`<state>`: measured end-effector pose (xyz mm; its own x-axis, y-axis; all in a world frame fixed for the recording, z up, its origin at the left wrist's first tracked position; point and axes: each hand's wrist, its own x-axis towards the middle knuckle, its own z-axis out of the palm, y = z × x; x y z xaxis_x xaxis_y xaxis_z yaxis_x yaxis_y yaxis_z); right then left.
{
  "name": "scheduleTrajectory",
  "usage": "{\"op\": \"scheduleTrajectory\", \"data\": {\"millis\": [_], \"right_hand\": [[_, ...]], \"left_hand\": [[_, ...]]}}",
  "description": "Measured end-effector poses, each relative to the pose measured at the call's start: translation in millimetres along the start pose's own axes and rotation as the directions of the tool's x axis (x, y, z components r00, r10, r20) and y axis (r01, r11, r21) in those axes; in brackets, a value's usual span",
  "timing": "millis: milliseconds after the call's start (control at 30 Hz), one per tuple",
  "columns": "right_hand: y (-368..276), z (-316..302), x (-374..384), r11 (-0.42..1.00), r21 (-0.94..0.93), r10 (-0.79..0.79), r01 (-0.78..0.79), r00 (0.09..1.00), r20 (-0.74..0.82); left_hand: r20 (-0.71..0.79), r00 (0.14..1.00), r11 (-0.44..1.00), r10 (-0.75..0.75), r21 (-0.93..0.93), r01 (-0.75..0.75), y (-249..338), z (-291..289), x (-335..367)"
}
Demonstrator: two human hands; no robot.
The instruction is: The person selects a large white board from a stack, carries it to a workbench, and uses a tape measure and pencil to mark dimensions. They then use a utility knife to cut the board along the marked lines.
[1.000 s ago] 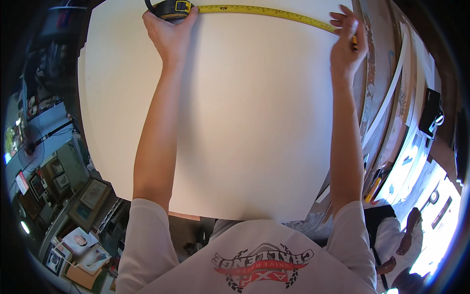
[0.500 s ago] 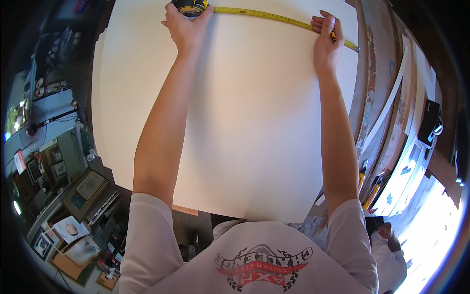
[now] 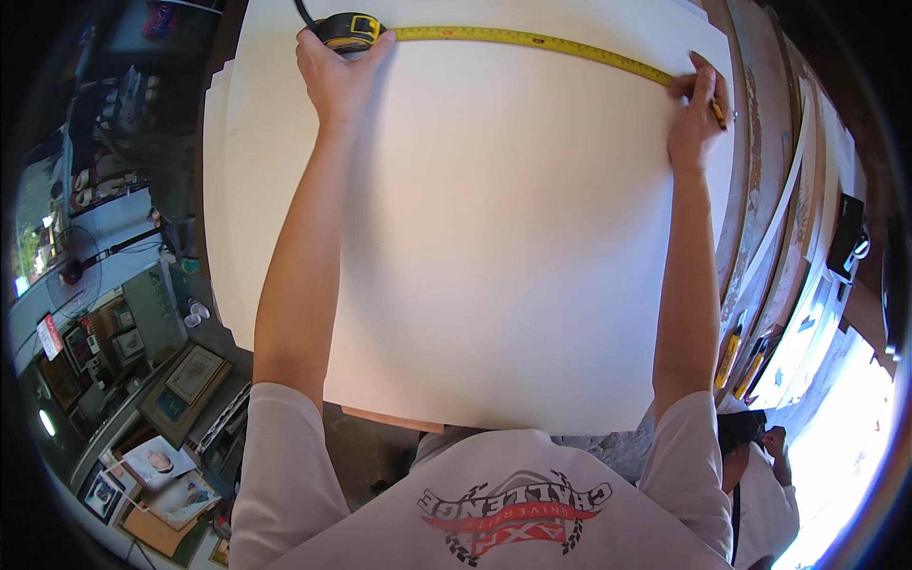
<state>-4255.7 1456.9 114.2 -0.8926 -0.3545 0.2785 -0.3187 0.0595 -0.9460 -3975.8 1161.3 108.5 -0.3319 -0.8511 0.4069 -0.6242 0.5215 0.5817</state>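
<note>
A large white sheet of board (image 3: 494, 247) lies flat in front of me, with other sheet edges showing beneath it at the left. My left hand (image 3: 334, 87) is closed around a black and yellow tape measure (image 3: 348, 36) near the far left of the sheet. Its yellow blade (image 3: 532, 40) runs out across the far part of the board to the right. At that end, my right hand (image 3: 698, 119) is closed near the sheet's right edge, its fingers at the blade. A yellow and black pencil (image 3: 718, 116) sticks out from this hand.
Two yellow-handled cutters (image 3: 729, 357) lie to the right, beside long pale strips (image 3: 781, 190). Farther right is a black case-like object (image 3: 845, 234). Another person (image 3: 766, 499) is at lower right. Framed pictures (image 3: 196, 372) and a fan (image 3: 72, 272) stand at left.
My hands have spread farther apart: the left with the tape measure shifted left, the right moved right and slightly nearer. A longer stretch of blade shows between them. The whole view has shifted a little.
</note>
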Motion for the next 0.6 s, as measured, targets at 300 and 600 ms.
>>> {"op": "scheduleTrajectory", "data": {"millis": [300,600], "right_hand": [[-41,104,-48,0.968,0.239,-0.005,-0.077,0.945,0.326],[-52,144,-47,0.997,0.030,0.053,-0.067,0.943,0.330]], "left_hand": [[-0.032,0.999,0.999,0.037,-0.034,-0.038,5,0,-5],[-0.014,1.000,0.998,-0.022,-0.064,0.021,11,-2,-7]]}}
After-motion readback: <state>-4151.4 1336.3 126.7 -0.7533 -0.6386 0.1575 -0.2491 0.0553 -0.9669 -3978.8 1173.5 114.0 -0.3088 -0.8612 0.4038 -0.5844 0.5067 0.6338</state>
